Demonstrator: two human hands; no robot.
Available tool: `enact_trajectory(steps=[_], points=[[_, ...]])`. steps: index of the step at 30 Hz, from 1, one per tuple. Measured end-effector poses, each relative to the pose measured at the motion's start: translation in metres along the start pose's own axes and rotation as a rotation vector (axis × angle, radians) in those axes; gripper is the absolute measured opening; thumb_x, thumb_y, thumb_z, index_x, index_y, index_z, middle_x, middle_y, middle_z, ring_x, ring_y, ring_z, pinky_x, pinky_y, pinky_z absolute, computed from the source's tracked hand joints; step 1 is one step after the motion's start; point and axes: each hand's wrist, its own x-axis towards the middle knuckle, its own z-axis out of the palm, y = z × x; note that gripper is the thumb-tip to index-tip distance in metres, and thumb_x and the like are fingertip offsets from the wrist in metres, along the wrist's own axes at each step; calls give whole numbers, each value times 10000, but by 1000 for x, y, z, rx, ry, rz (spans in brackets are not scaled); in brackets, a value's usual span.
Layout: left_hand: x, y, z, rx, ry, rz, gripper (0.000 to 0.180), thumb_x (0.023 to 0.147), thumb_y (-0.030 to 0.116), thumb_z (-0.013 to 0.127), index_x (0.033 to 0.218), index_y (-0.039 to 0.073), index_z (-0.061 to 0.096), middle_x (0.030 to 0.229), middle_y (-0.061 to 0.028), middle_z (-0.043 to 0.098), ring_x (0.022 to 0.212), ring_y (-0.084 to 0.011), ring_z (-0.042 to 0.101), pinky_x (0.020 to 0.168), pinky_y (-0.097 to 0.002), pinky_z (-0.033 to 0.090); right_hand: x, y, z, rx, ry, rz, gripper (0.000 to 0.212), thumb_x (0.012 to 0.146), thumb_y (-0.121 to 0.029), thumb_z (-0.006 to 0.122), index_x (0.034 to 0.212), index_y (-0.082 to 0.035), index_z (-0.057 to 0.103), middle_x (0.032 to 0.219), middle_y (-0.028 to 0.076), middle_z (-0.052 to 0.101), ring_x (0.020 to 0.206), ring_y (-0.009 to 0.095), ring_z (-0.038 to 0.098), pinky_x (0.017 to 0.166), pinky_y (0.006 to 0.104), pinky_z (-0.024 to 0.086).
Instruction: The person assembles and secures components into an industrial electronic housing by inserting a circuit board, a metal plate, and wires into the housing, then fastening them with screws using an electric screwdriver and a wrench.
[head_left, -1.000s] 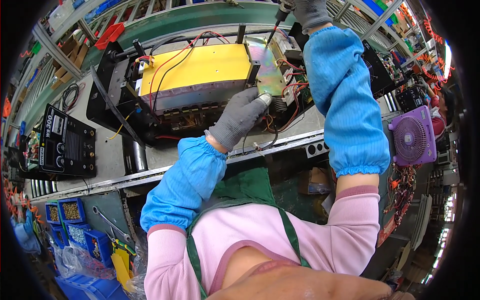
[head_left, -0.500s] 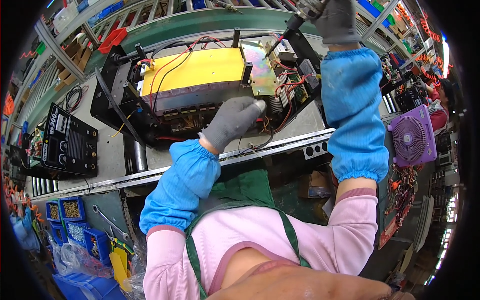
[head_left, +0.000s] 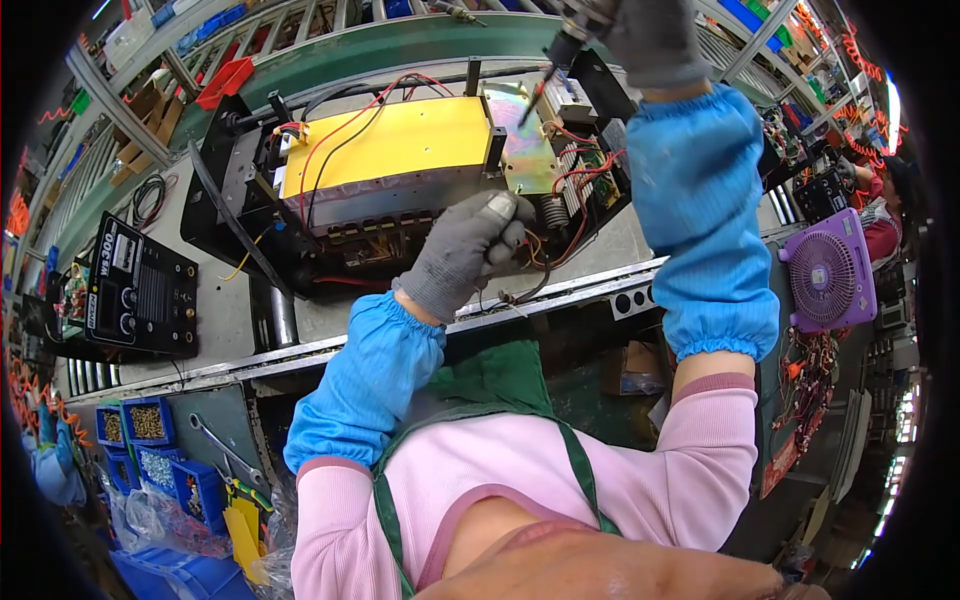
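My right hand (head_left: 655, 42), in a grey glove, is wrapped round a power screwdriver (head_left: 566, 48) at the top of the view. The driver's bit slants down toward a rainbow-tinted metal plate (head_left: 527, 150); whether its tip touches the plate I cannot tell. This plate sits beside a yellow-topped metal block (head_left: 390, 140) in an open black chassis (head_left: 213, 205). My gloved left hand (head_left: 462, 243) is closed at the chassis's near side, just below the plate and beside a coil and thin wires. What its curled fingers hold, if anything, is hidden.
A black welding machine (head_left: 140, 285) stands on the bench to the left. Below it are blue bins (head_left: 148, 420) of small fasteners and a wrench (head_left: 222, 445). A purple fan (head_left: 828, 270) is at the right, with another person (head_left: 882, 225) beyond. A red tray (head_left: 226, 82) lies at the back.
My right hand and the screwdriver have moved left, bringing the bit over the plate. The left hand's fingers have curled in, and that hand has shifted slightly.
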Motion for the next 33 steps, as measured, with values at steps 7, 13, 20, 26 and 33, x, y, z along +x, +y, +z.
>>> enact_trajectory(steps=[7, 13, 20, 26, 33], points=[[5, 2, -6, 126, 52, -18, 329, 1003, 301, 489, 1084, 16, 630, 778, 4, 572, 571, -45, 477, 436, -183, 342, 57, 74, -6, -298, 301, -260, 153, 786, -36, 698, 914, -37, 614, 669, 33, 631, 524, 113, 579, 460, 253, 447], [17, 0, -7, 173, 81, -27, 336, 1000, 318, 499, 1090, 26, 638, 775, 15, 569, 603, -38, 491, 488, -170, 365, 86, 113, -41, -351, 250, -399, 207, 790, -27, 671, 985, -29, 598, 672, 16, 620, 539, 130, 596, 475, 258, 463], [17, 5, -2, 234, 84, -22, 317, 991, 339, 505, 1047, 52, 629, 787, 13, 588, 629, -53, 487, 559, -198, 401, 65, 88, -22, -207, 213, -360, 180, 784, -24, 667, 954, -40, 611, 662, 9, 612, 539, 128, 602, 485, 263, 465], [18, 4, -1, 322, 100, -23, 297, 987, 350, 506, 1014, 76, 618, 795, 13, 590, 634, -62, 491, 578, -215, 412, 56, 82, -18, -309, 252, -243, 189, 785, -61, 680, 959, -38, 608, 687, 29, 641, 538, 131, 607, 501, 251, 462], [19, 2, -1, 314, 97, -1, 307, 989, 342, 506, 1054, 65, 623, 800, 23, 582, 635, -49, 489, 547, -197, 392, 60, 87, -25, -322, 267, -281, 179, 785, -64, 694, 940, -36, 610, 735, 21, 641, 590, 119, 613, 527, 255, 476]])
